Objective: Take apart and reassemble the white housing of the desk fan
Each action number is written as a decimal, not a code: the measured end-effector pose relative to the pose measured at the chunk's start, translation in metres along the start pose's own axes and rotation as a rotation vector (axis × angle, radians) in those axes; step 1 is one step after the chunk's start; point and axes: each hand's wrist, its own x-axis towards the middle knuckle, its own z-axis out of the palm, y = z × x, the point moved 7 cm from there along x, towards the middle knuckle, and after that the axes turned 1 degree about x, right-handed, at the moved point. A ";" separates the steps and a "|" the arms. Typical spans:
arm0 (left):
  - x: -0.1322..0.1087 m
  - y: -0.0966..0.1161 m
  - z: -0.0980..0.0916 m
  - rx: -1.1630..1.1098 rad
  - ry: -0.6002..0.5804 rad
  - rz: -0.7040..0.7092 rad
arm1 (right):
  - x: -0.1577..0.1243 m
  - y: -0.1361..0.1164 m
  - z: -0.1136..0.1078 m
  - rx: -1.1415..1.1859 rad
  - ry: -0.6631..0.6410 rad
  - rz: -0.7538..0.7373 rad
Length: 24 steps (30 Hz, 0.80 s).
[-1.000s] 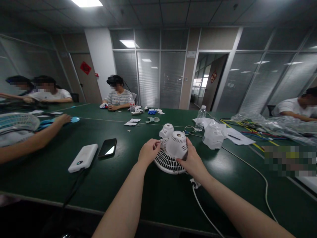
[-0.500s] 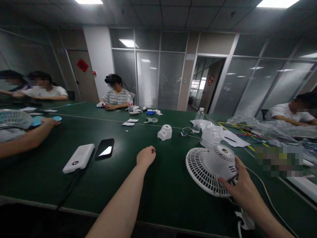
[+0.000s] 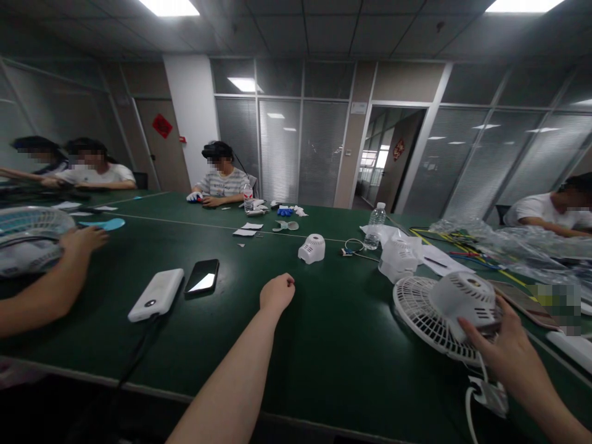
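My right hand (image 3: 513, 345) grips a white electric fan head by its rounded motor housing (image 3: 465, 299), thumb in front and fingers around the right side. Beneath the housing, the round fan grille (image 3: 416, 314) faces down, close to the table; whether it touches is unclear. A white cable hangs from the fan beside my wrist. My left hand (image 3: 277, 293) rests on the green table in a loose fist, with nothing visible in it. Beyond that fist stands a separate white vented cover (image 3: 312, 248). Another white housing (image 3: 398, 258) sits behind the fan.
A white power bank (image 3: 156, 295) and a black phone (image 3: 202, 277) lie on the left. A plastic bottle (image 3: 375, 225) stands behind the housings. Clear plastic bags (image 3: 522, 246) cover the right side. A co-worker's hand (image 3: 87, 240) is at the left beside another fan.
My right hand has moved the fan head to the right, away from my left hand. My left hand stays in place. The co-worker's hand and blue blade have shifted slightly.
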 end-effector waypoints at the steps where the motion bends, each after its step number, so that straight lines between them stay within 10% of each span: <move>1: 0.000 0.000 0.000 -0.001 0.001 0.001 | -0.001 0.001 0.000 0.004 -0.030 0.028; 17: 0.002 -0.001 -0.001 0.003 0.012 -0.009 | 0.013 -0.016 -0.023 -0.059 0.097 -0.146; 24: 0.000 -0.001 -0.001 -0.012 0.008 -0.003 | 0.035 -0.065 -0.050 -0.018 0.289 -0.214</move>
